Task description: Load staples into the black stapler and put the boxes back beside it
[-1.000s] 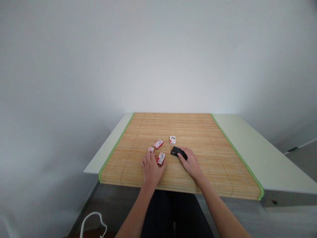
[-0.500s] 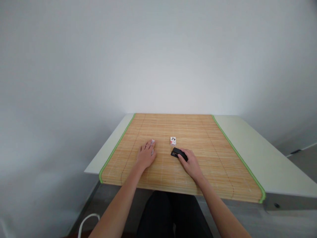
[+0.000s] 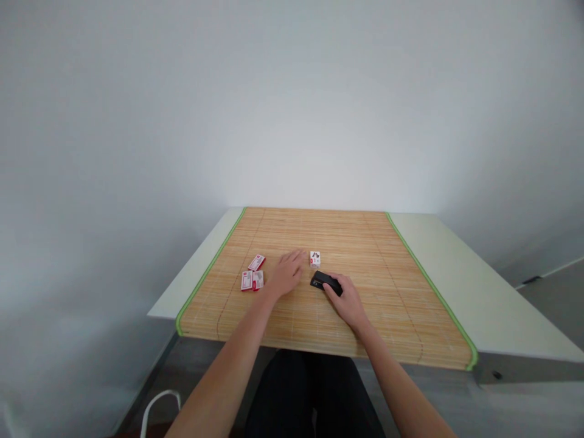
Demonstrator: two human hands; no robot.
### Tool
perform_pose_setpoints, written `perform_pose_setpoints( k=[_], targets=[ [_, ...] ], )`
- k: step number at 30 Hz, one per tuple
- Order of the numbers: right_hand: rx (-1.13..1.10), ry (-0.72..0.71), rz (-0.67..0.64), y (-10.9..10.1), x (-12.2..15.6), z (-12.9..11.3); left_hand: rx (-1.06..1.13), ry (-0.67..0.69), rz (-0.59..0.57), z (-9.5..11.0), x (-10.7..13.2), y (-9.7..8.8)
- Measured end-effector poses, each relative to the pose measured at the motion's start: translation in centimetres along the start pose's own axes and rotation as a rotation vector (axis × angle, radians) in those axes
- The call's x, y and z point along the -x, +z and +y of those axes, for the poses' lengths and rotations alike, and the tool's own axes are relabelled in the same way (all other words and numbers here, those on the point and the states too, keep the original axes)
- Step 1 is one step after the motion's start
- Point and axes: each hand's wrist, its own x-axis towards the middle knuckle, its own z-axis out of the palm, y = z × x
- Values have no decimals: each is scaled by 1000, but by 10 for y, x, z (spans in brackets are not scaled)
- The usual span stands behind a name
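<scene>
My right hand (image 3: 347, 299) is wrapped round the back part of a black stapler (image 3: 319, 279), whose front end points left on the mat. Fingers stretched out, my left hand (image 3: 286, 274) is just left of a small white box (image 3: 314, 259) with a dark picture on it; no grip on the box shows. To the left of that hand lie three small red-and-white boxes: a tilted box (image 3: 257, 262) at the back, and in front of it a left box (image 3: 247, 280) and a right box (image 3: 258, 280) side by side.
A bamboo mat (image 3: 356, 243) with green edging covers the middle of the white table (image 3: 479, 286). Behind the table stands a plain wall (image 3: 292, 121). A white cable (image 3: 157, 398) curves at the lower left, below the table.
My left hand has moved right towards the white box, and the red-and-white boxes it covered now show. My right hand stays on the stapler. The view has shifted slightly.
</scene>
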Motion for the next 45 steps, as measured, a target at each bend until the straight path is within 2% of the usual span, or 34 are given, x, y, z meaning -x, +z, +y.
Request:
perform_pose_setpoints(
  k=[3, 5, 7, 10, 15, 19, 25, 29, 32, 39, 45],
  targets=[
    [9, 7, -6, 0, 0, 1, 7, 82, -80, 16, -42, 20],
    [16, 5, -12, 0, 0, 1, -36, 53, -126, 15, -57, 28],
    [14, -2, -3, 0, 0, 1, -69, 1, -130, 4, -59, 28],
    [8, -7, 13, 0, 0, 1, -110, -90, -101, -22, -42, 13],
    [23, 2, 9, 0, -1, 2, -176, -222, -42, -57, 4, -20],
    [26, 4, -4, -1, 0, 1, -212, -276, 33, -65, 27, -28],
    [-34, 31, -61, 4, 15, -15, -96, -421, 305, -73, 50, -27],
    [-113, -66, -221, 23, 21, -35, 87, -442, 405, -79, 66, -25],
    [-119, -112, -271, 47, 14, -45, 197, -454, 442, -79, 75, -23],
    [-109, -105, -271, 109, -14, -62, 278, -504, 481, -81, 80, -18],
    [-99, -73, -195, 144, -15, -82, 290, -519, 482, -84, 80, -17]
  ],
)
